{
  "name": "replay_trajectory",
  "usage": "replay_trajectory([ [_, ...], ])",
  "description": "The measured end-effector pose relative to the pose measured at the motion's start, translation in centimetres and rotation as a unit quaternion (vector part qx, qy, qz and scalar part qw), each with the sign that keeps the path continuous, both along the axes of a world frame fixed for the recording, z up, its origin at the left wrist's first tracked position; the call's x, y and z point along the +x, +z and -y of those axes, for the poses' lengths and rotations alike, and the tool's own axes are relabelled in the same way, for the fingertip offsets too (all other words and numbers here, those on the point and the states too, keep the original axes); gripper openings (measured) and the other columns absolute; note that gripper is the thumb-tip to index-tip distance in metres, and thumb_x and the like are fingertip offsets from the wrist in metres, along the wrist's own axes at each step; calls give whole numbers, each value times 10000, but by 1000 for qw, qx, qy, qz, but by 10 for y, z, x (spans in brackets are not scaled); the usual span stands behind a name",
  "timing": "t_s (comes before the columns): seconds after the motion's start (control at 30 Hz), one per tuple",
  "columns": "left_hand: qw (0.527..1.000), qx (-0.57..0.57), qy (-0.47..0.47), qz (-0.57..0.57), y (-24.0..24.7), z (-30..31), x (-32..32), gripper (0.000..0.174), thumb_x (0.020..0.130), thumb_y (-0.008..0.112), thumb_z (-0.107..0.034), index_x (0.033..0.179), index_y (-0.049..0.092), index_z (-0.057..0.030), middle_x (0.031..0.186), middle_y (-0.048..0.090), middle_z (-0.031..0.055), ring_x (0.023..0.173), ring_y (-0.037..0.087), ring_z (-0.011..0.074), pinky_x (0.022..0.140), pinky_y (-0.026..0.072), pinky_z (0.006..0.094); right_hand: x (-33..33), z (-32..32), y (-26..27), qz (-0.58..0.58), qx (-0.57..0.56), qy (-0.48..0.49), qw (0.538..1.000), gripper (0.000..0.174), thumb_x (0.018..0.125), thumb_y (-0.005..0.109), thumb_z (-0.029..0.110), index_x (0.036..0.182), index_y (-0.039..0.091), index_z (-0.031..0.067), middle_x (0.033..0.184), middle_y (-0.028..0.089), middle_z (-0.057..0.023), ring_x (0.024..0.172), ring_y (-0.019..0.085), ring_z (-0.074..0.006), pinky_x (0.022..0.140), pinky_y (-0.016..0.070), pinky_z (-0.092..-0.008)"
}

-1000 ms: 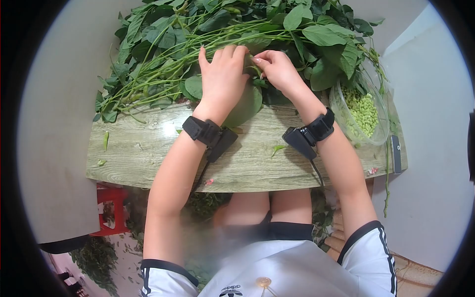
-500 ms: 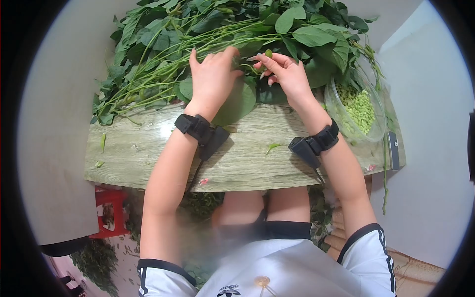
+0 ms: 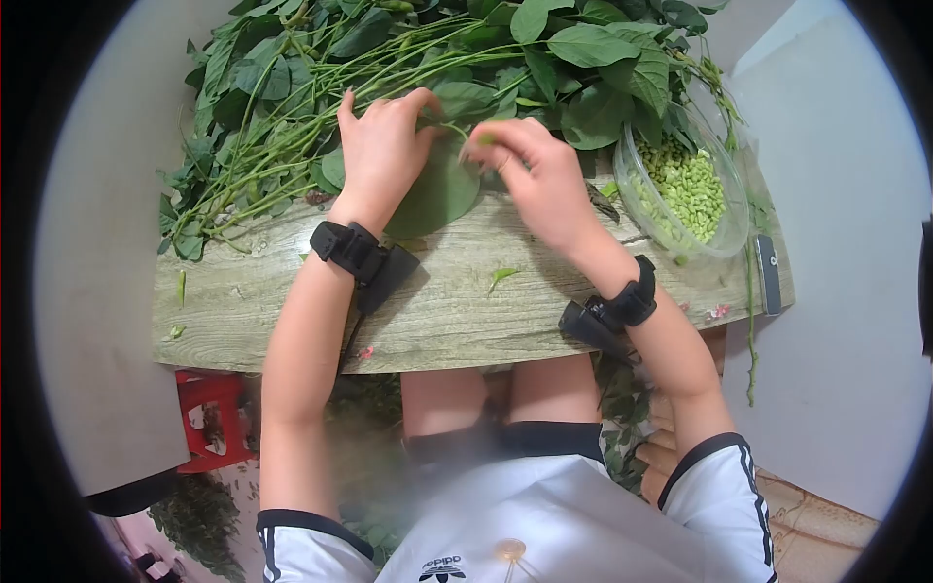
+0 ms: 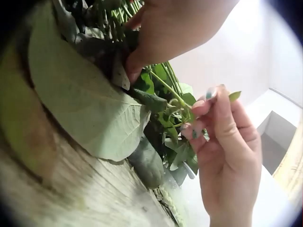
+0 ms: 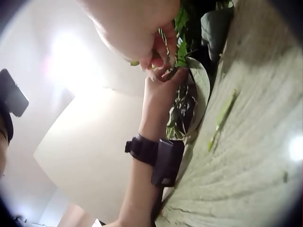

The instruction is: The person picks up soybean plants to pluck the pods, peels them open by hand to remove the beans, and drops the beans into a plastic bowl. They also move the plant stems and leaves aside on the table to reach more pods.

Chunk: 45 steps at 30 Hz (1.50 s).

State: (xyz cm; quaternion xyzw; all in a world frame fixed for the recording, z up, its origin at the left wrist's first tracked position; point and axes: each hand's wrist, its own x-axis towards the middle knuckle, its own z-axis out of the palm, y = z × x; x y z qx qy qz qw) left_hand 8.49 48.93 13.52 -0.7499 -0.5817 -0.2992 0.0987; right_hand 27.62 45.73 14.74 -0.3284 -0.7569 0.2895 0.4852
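Note:
A pile of green leafy bean plants (image 3: pixel 282 78) lies across the far side of the table. My left hand (image 3: pixel 384 146) is at its near edge, thumb and fingers gripping a thin stem (image 4: pixel 165 85), beside a big broad leaf (image 3: pixel 437 194). Just to the right, my right hand (image 3: pixel 535 180) holds a green pod between its fingers; the pod's tip (image 4: pixel 235 96) sticks out past them in the left wrist view. The stem stretches from the left thumb toward the right fingertips. Most of the pod is hidden by the fingers.
At the right, a clear plastic tub (image 3: pixel 637 219) holds shelled green beans (image 3: pixel 695 194). A phone (image 3: pixel 769 275) lies by the table's right edge, near a hanging stem (image 3: pixel 751 360). A loose pod scrap (image 3: pixel 502 279) lies on the wooden table (image 3: pixel 437 311). A red stool (image 3: pixel 219 423) stands below left.
The hands were close together at the stem; the right hand then drew away with a green pod showing in its fingers. Now it has turned, its back facing up. The left hand stays by the broad leaf.

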Motion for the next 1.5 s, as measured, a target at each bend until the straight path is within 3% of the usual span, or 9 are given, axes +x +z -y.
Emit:
replay_trajectory([
  [0.03,1000,-1,1,-2,0,-1,0,209,833,726,-212,1034,671,-227,872,700,-18,931,670,190,1120,273,540,1,3,1,99,148,-22,984,129,874,655,41,998,669,9,864,660,-115,850,589,-252,759,485,-352],
  [0.23,1000,5,23,11,-8,-17,-15,176,858,721,-255,995,737,-145,881,736,20,947,670,227,1124,271,513,-6,33,13,128,237,29,963,228,801,659,-24,1024,626,12,885,621,-121,894,548,-310,792,482,-386],
  [0.4,999,-1,-34,-10,9,10,-3,243,831,748,-252,1042,721,-134,1145,702,54,1023,660,236,1123,302,485,26,28,12,150,142,-9,978,240,850,672,57,1088,649,48,849,638,-112,855,563,-295,765,491,-382],
  [0.63,970,211,-118,-1,56,46,31,234,854,753,-268,926,664,-64,944,651,70,815,607,228,843,444,413,54,14,19,115,-93,-67,987,376,942,640,131,1288,510,62,696,634,-102,612,618,-196,597,464,-316],
  [0.73,901,-172,-217,334,43,56,43,372,988,601,-345,865,619,5,659,543,89,582,474,171,535,392,308,54,14,23,64,-66,-18,996,480,948,609,90,1376,392,96,806,681,-104,706,672,-241,665,508,-324],
  [0.77,876,-266,-227,331,37,56,45,401,1063,464,-342,862,577,-15,675,485,-20,627,455,73,572,385,240,55,15,23,62,-68,-15,996,480,948,609,90,1376,392,96,806,681,-104,706,672,-241,665,508,-324],
  [0.97,800,-383,-258,384,16,57,56,389,1066,456,-347,866,583,-37,669,471,-49,601,437,34,524,325,214,64,20,12,163,-4,10,987,450,900,686,150,1309,501,111,967,706,-113,900,717,-287,693,558,-372],
  [1.2,730,-407,-275,476,20,61,58,407,1070,425,-362,879,582,-39,662,505,-48,564,454,27,494,302,198,64,25,10,155,-5,-62,986,288,895,708,198,1106,565,63,851,626,-128,685,620,-273,601,485,-398],
  [1.5,674,-438,-302,513,12,52,51,474,1068,413,-393,757,522,-53,634,508,-6,502,492,72,473,370,219,61,21,-1,114,72,-51,990,156,896,685,130,975,608,20,826,626,-126,731,601,-303,641,478,-396],
])
